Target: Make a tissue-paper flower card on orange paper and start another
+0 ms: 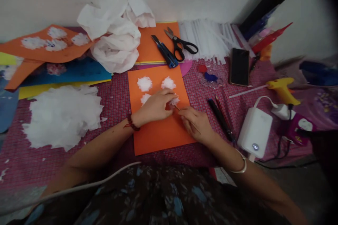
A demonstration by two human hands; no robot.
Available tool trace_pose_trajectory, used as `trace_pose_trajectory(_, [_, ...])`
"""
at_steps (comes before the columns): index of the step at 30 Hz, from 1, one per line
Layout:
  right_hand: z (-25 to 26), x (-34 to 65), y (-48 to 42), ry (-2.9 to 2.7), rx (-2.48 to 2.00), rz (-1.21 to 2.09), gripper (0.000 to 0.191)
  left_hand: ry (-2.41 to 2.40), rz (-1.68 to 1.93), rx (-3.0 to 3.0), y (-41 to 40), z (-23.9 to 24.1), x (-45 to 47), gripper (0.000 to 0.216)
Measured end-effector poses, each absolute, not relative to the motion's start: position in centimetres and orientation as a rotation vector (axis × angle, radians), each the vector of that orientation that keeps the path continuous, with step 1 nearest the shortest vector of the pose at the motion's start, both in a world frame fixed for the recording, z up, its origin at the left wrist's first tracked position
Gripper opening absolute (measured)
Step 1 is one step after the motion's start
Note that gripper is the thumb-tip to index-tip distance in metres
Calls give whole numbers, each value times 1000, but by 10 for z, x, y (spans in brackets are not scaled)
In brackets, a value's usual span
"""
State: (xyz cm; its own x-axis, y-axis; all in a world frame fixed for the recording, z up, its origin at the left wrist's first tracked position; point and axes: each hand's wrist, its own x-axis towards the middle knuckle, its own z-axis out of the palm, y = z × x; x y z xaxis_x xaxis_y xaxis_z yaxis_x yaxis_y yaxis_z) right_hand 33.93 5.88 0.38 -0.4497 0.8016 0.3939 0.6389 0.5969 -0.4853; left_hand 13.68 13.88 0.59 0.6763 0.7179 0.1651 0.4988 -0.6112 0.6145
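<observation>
An orange sheet of paper (pixel 158 137) lies in front of me with white tissue-paper puffs on it. Two of them, the upper left puff (pixel 144 84) and the upper right puff (pixel 168 83), show fully; a lower left puff (pixel 145 98) is partly covered by my left hand (pixel 157 107). That hand rests over the sheet, thumb and fingers curled about the lower right tissue puff (pixel 174 101). My right hand (pixel 196 123) pinches a thin wooden stick (pixel 194 126), its tip against the edge of the same puff.
Left stands a heap of white tissue pieces (pixel 63 116). Behind are crumpled tissue (pixel 116 49), a box cutter (pixel 165 52), scissors (pixel 179 44) and glue sticks (pixel 208 38). Rightward lie a phone (pixel 239 66), pens (pixel 221 121), a yellow glue gun (pixel 283 88) and a white power bank (pixel 255 132).
</observation>
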Motion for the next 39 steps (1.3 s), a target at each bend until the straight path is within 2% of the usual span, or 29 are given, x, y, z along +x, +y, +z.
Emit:
trace_pose_trajectory(6, [2, 335, 51, -2416, -1182, 107, 26, 969, 495, 2358, 138, 7, 138, 39])
trace_pose_trajectory(17, [-2, 327, 47, -2613, -1287, -19, 17, 978, 493, 2355, 137, 6, 138, 27])
trace_pose_trajectory(22, [-4, 327, 51, -2595, -1270, 19, 15, 939, 497, 2386, 137, 7, 137, 40])
trace_pose_trajectory(25, [-6, 327, 53, -2561, -1257, 28, 16, 940, 499, 2411, 136, 7, 138, 40])
trace_pose_trajectory(29, [-5, 332, 53, -2365, -1214, 218, 20, 982, 505, 2419, 134, 5, 139, 42])
trace_pose_trajectory(34, [3, 341, 58, -1637, -1226, 582, 24, 1060, 635, 2292, 136, -1, 138, 77])
trace_pose_trajectory(36, [5, 344, 65, -1362, -1240, 735, 28, 1061, 685, 2233, 137, -4, 137, 78])
trace_pose_trajectory(39, [6, 346, 73, -1191, -1252, 880, 30, 1072, 770, 2236, 137, -8, 135, 67])
